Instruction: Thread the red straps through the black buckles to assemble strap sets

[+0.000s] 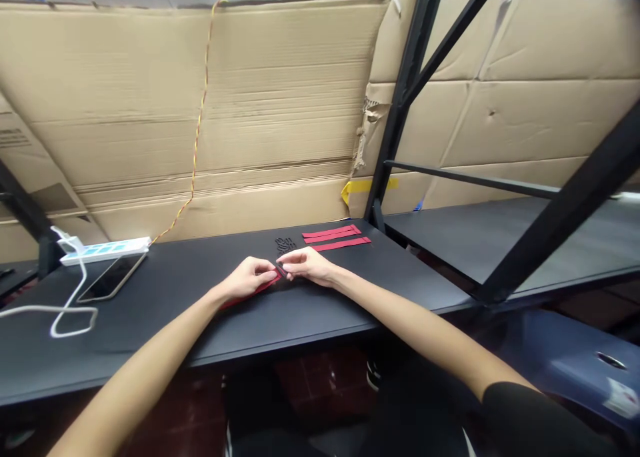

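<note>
My left hand (251, 276) pinches a red strap (267, 284) near its end, and the rest of the strap runs back under the hand and wrist. Facing it, my right hand (306, 266) closes its thumb and fingers on a small black buckle (281, 269), which meets the strap's end. Whether the strap passes through the buckle is too small to tell. Just behind the fingers lies a little group of black buckles (285, 245). More red straps (337, 245) lie flat, side by side, beyond my right hand.
On the left of the black tabletop (165, 310) are a phone (113, 277), a white power strip (107, 250) and a looped white cable (75, 310). Cardboard (280, 110) walls the back. A black metal frame post (400, 110) rises at the right, with a blue bin (575, 357) below.
</note>
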`<state>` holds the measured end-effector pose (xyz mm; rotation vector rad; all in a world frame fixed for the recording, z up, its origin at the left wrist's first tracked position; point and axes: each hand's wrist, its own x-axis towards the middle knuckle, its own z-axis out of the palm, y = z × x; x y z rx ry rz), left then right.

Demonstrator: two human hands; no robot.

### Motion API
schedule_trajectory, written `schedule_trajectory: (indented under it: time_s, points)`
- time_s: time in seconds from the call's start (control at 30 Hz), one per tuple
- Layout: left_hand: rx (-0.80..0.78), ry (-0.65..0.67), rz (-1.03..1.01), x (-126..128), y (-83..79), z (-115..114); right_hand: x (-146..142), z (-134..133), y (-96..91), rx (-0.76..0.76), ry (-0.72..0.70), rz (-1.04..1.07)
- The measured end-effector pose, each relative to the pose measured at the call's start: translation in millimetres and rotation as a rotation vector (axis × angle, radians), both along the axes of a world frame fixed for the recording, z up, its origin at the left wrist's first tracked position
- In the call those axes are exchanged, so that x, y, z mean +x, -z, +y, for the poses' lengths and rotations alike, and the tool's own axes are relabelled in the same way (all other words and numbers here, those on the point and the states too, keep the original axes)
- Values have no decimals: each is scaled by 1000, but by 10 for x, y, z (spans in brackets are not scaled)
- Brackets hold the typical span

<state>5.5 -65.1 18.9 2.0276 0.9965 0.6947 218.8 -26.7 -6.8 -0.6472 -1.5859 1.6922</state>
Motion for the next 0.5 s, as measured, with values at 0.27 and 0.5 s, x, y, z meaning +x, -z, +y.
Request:
schedule_trajectory:
  time_s: [0.27,0.5]
  points:
    - [0,-73,-276,88,43,-29,-37,15,37,-29,18,76]
    - [255,-146,-263,99,26,-32,-73,4,37,49,72,40]
